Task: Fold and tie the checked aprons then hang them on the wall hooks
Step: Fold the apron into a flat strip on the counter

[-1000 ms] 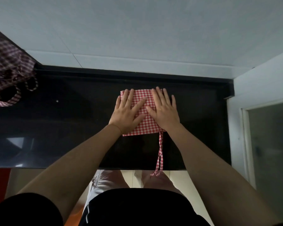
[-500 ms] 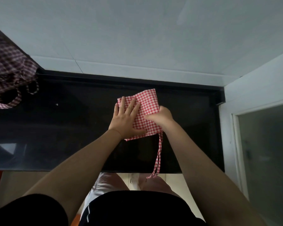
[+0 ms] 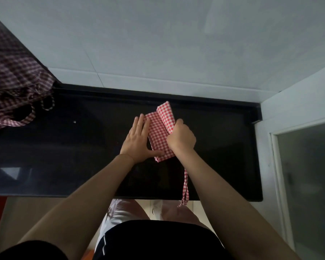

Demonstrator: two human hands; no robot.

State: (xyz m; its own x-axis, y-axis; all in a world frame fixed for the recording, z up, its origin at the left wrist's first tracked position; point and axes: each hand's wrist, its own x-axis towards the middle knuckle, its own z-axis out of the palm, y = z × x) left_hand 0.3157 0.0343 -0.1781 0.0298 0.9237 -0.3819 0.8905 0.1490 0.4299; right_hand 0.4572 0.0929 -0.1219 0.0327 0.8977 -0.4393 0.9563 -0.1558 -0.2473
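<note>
A folded red-and-white checked apron [image 3: 160, 128] lies on the black countertop [image 3: 83, 147] near its middle. My right hand [image 3: 181, 137] grips the apron's right edge and lifts that side up and over toward the left. My left hand [image 3: 138, 140] lies flat with straight fingers on the apron's left part, thumb stretched along the near edge. One apron tie [image 3: 185, 186] trails from under my right wrist over the counter's front edge.
A heap of darker checked aprons [image 3: 13, 87] with looped ties sits at the counter's far left. A pale tiled wall [image 3: 158, 44] runs behind the counter. A white wall and a door frame [image 3: 276, 166] close off the right side.
Both hands lay flat on the apron a second ago. My right hand has since curled around the right edge and raised it, folding it leftward, while the left hand slid to the left side.
</note>
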